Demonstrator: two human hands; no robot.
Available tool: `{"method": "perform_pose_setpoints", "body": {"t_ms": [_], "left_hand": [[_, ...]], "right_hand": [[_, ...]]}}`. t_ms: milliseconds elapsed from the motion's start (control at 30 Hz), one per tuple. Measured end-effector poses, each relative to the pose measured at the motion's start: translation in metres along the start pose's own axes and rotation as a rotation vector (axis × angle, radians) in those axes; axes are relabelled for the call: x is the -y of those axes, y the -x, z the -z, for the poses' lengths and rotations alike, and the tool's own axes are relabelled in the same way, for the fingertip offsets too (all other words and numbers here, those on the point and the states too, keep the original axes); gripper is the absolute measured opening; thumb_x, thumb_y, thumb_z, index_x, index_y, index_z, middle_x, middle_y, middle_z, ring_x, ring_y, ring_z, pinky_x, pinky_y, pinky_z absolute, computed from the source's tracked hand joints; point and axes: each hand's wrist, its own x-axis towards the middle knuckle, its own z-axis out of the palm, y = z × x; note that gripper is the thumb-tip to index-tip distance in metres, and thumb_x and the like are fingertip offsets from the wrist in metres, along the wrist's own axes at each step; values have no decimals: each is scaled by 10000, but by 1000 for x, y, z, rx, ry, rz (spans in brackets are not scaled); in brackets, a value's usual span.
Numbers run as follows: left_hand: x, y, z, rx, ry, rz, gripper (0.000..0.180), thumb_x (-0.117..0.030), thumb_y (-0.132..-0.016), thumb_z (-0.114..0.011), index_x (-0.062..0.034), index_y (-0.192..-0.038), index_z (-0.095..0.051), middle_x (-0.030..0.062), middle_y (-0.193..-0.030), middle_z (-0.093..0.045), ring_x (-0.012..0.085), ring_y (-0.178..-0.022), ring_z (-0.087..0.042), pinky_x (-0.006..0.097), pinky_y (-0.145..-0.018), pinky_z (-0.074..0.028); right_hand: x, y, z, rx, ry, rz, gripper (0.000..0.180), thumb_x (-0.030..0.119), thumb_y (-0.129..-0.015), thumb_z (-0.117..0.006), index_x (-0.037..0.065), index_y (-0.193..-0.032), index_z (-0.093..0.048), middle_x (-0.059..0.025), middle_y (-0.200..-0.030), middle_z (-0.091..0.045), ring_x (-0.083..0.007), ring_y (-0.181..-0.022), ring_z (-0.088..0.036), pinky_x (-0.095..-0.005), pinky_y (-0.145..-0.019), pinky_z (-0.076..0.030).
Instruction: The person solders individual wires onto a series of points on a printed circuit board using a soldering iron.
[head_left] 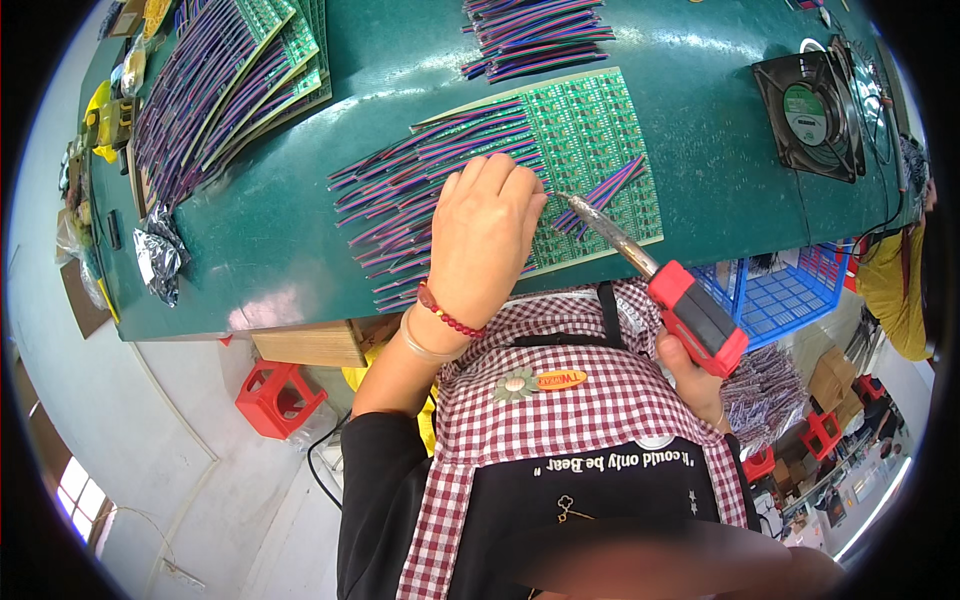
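Observation:
A green panel of small circuit boards [590, 110] lies on the table in front of me. Rows of thin multicoloured wires [385, 215] run off its left side. My left hand [485, 235] is over these wires, its fingertips pinched together on what looks like a thin wire at the board. My right hand [692, 380] grips a red and black soldering iron [695, 315]. The iron's metal tip points at the left fingertips, close to them. A few loose wires [610, 192] lie across the panel beside the tip. The fingers' grip is partly hidden.
More wired circuit panels [255, 60] are stacked at the far left, and a wire bundle [537, 38] lies at the back. A black fan [808, 115] stands at the right. Crumpled foil [160, 255] sits at the left edge. Blue crates [790, 295] are below the table's right side.

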Motion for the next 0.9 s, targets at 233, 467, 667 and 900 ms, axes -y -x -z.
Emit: {"method": "perform_pose_setpoints", "body": {"t_ms": [233,467,667,900], "left_hand": [[0,0,0,-7,8,5,102,-58,-767,-708,-38,-796,-613,94,-789,-565,297,-788,-564,394,-713,-456],[0,1,0,-9,10,18,101,-65,-766,-712,-41,-798,-619,91,-798,-567,290,-796,-567,387,-716,-451],[0,2,-2,-22,-1,19,104,-67,-761,-715,-44,-795,-619,87,-805,-568,284,-798,-569,385,-716,-449],[-1,3,-2,-23,-8,26,103,-62,-762,-712,-43,-795,-616,86,-805,-569,284,-800,-570,386,-718,-450]], "right_hand": [[8,-3,0,38,59,4,226,157,-759,-734,42,-944,-671,-92,-850,-621,-245,-700,-607,-349,-615,-470],[5,6,3,-28,42,15,199,110,-766,-729,25,-933,-661,-75,-824,-598,-200,-686,-593,-323,-600,-467],[9,4,0,-19,-69,-111,189,123,-800,-738,16,-932,-655,-56,-828,-588,-146,-687,-569,-285,-605,-456],[5,3,-1,-6,-61,-108,228,153,-809,-738,15,-972,-658,-62,-853,-600,-155,-689,-575,-289,-607,-452]]}}
